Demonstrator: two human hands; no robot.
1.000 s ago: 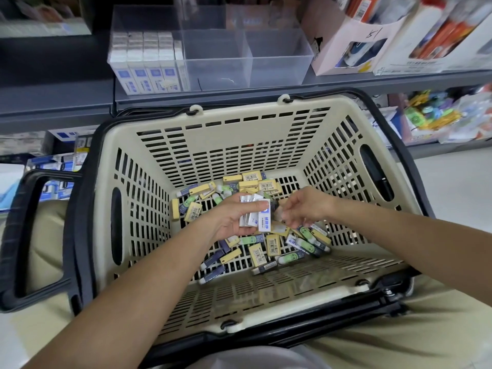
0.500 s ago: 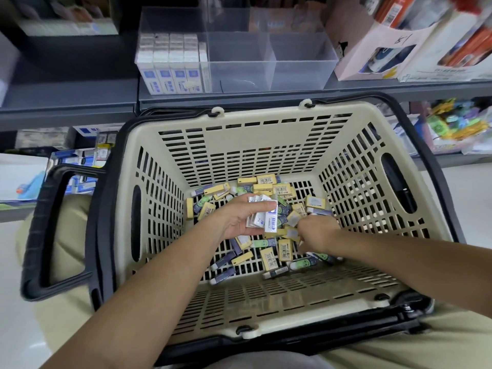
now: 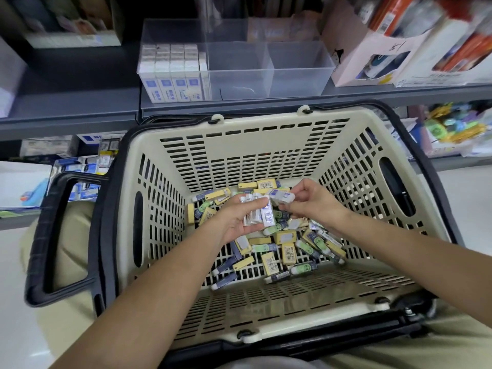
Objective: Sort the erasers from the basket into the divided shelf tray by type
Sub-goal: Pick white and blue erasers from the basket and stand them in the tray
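Observation:
A beige slotted basket (image 3: 255,145) rests on my lap with several loose erasers (image 3: 282,249) on its floor: yellow, navy and green-sleeved ones. Over that pile my left hand (image 3: 234,222) holds a small bunch of white erasers with blue labels (image 3: 259,215). My right hand (image 3: 311,203) pinches one more white eraser (image 3: 282,196) just right of the bunch. On the shelf behind stands the clear divided tray (image 3: 298,67); its left compartment is filled with upright white erasers (image 3: 173,73), the other two look bare.
The basket's black handle (image 3: 53,235) sticks out to the left. Pink and white cardboard display boxes (image 3: 372,57) stand right of the tray on the grey shelf (image 3: 80,102). A lower shelf holds boxed stock (image 3: 87,161) at left and colourful items (image 3: 452,129) at right.
My right hand dipped into the pile and has come up holding a white eraser beside the bunch. My left hand kept its bunch and stayed roughly in place.

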